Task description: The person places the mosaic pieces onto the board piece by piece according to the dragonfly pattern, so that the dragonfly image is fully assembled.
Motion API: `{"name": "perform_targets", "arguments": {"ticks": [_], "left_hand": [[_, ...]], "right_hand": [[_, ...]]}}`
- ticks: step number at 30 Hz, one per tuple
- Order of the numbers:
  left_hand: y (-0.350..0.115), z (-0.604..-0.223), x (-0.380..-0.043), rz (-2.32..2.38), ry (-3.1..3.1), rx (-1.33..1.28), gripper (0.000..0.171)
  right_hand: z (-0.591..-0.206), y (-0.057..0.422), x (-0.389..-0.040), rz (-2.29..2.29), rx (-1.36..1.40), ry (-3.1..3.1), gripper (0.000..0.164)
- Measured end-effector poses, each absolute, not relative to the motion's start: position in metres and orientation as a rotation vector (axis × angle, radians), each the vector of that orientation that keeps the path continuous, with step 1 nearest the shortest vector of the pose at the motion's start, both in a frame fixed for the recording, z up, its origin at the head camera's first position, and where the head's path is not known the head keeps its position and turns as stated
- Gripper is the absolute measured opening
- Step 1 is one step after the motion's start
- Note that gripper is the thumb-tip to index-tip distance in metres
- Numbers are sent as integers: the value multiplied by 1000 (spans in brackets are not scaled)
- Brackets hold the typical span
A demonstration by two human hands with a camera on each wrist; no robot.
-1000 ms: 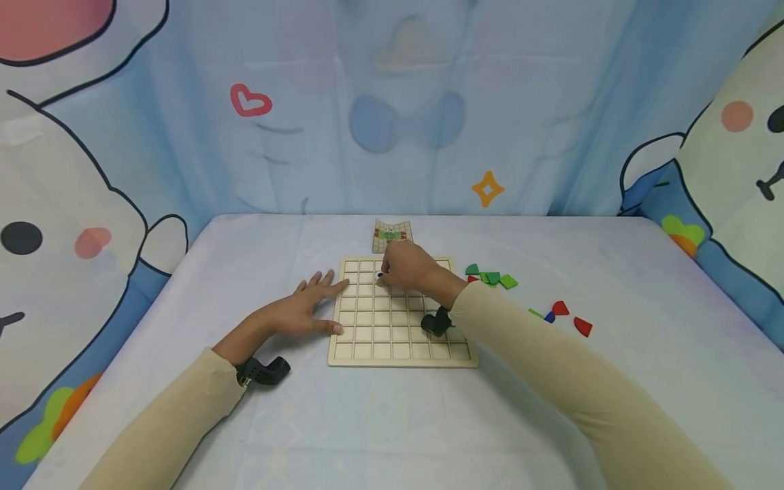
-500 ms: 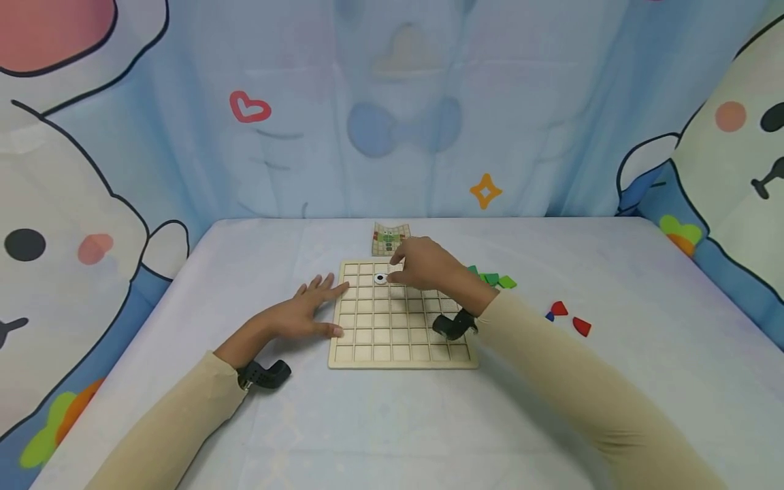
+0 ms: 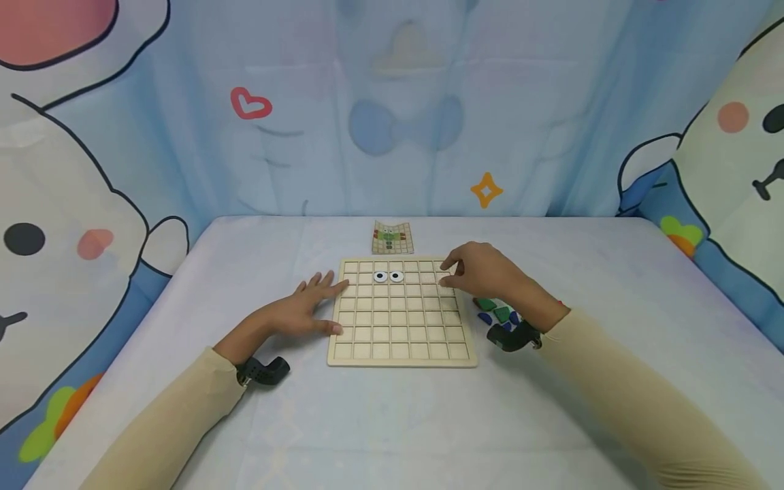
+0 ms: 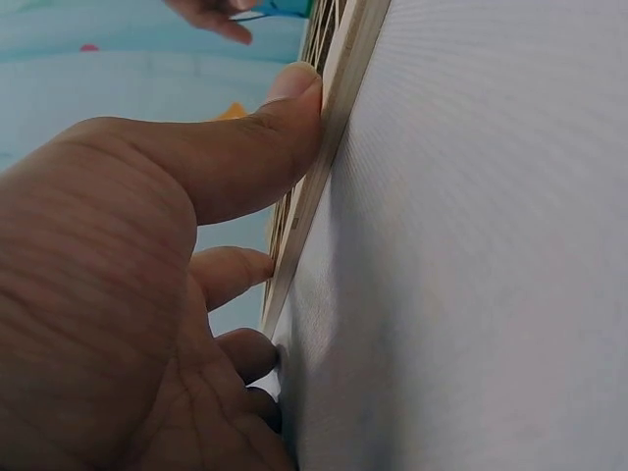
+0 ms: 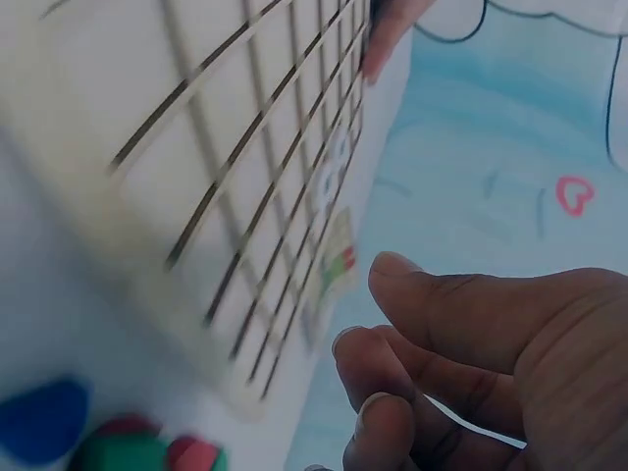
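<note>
A pale wooden grid board [image 3: 398, 333] lies on the table. Two round white eye pieces, a left one [image 3: 380, 277] and a right one [image 3: 397, 277], sit side by side in its second row. My left hand [image 3: 300, 309] rests with spread fingers at the board's left edge; in the left wrist view its thumb [image 4: 285, 113] presses on the rim. Over the board's upper right corner is my right hand [image 3: 486, 272], thumb and index finger apart with nothing between them. Beneath and beside its wrist lie loose coloured pieces, green [image 3: 502, 313] and blue [image 3: 486, 318], partly hidden by the arm.
A small printed card [image 3: 393, 238] with a green and red grid picture lies behind the board. Close to the board's corner in the right wrist view are a blue piece [image 5: 44, 420] and a red piece [image 5: 191, 453], blurred. A patterned curtain [image 3: 294, 170] hangs behind the table.
My right hand has let go of the second eye piece and moved right, across to the board's corner; both eye pieces now show. My left hand has stayed in place.
</note>
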State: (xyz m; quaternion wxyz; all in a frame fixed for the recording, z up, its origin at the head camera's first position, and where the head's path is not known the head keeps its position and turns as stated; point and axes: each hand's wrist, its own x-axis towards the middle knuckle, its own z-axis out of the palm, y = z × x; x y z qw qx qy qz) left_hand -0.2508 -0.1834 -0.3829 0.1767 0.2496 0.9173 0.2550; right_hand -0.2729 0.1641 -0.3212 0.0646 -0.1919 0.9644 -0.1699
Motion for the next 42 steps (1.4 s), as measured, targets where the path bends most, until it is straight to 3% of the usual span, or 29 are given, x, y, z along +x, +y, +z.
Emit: {"name": "perform_targets", "arguments": {"ticks": [13, 35, 42], "left_hand": [[-183, -382, -252, 712, 2593, 716, 91], [-185, -381, -253, 744, 2579, 741, 91], [-186, -382, -253, 737, 2580, 737, 91]], "right_hand": [[-349, 230, -294, -505, -413, 2986, 36], [-346, 246, -295, -445, -284, 2949, 50], [-348, 243, -295, -469, -280, 2930, 42]]}}
